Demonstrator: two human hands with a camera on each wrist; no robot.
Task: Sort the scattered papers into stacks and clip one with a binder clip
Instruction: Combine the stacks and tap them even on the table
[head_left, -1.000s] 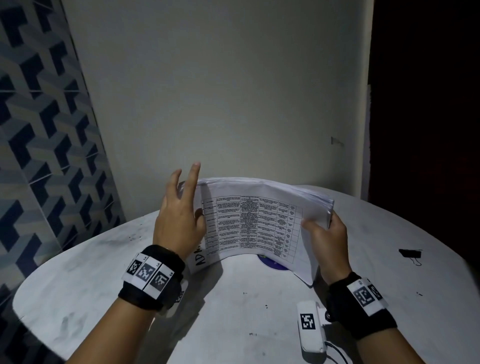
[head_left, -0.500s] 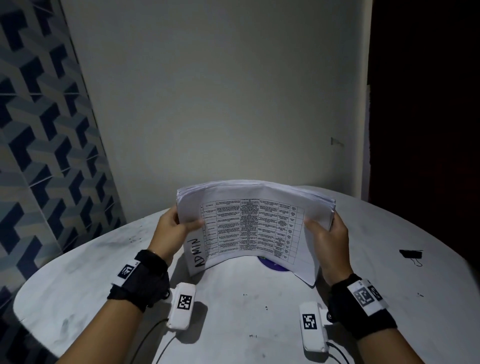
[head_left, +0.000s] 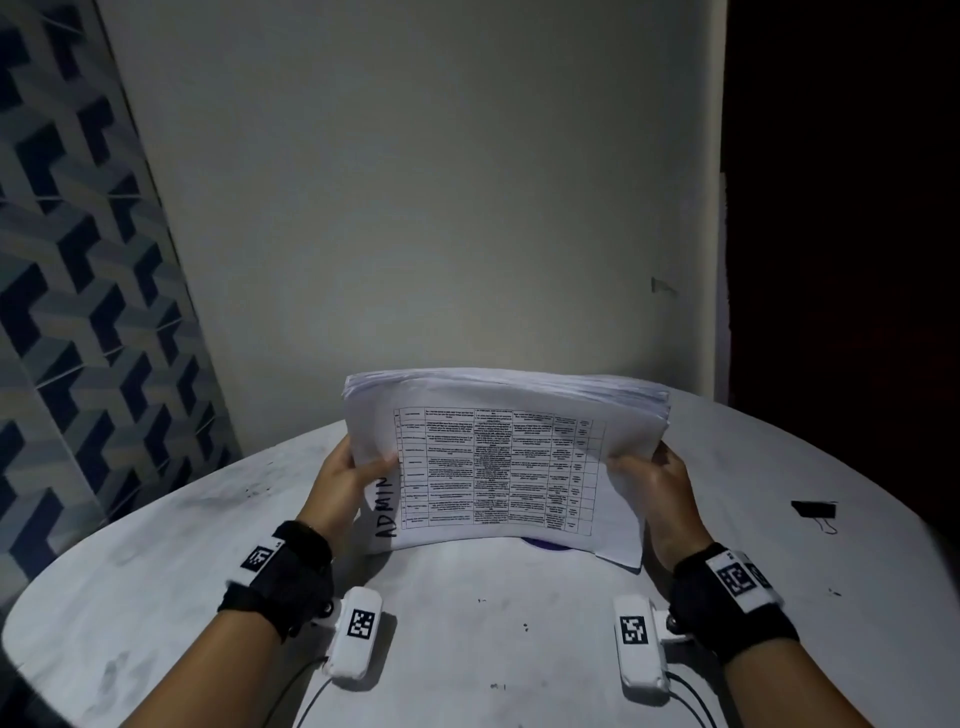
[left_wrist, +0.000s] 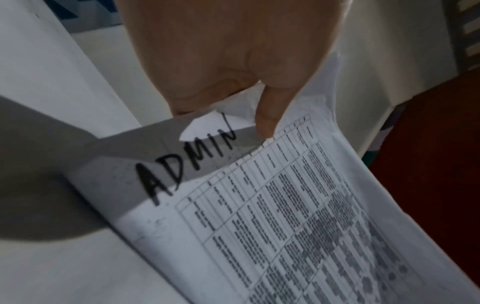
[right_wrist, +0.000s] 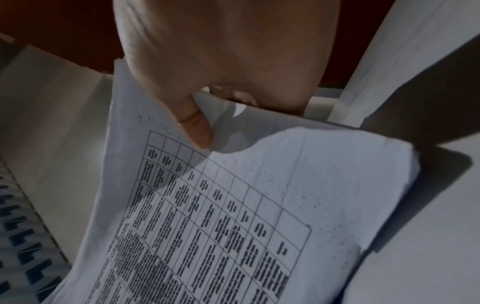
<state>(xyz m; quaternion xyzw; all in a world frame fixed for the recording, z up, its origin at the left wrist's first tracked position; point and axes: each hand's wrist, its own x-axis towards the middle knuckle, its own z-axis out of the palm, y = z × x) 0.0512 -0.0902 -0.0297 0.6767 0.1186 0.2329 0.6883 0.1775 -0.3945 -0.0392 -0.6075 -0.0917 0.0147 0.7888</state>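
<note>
A thick stack of papers stands on its lower edge on the round white table, tilted toward me. Its top sheet carries a printed table and the handwritten word ADMIN. My left hand grips the stack's left edge, thumb on the front sheet. My right hand grips the right edge the same way, thumb on the front. A black binder clip lies alone on the table, far right of my right hand.
A purple mark or object peeks out under the stack's lower edge. A plain wall rises just behind the table, a patterned blue tile wall stands at the left, and a dark opening lies at the right.
My left hand, earlier raised with fingers spread at the stack's left edge, has closed round that edge. The stack now stands squarer between both hands.
</note>
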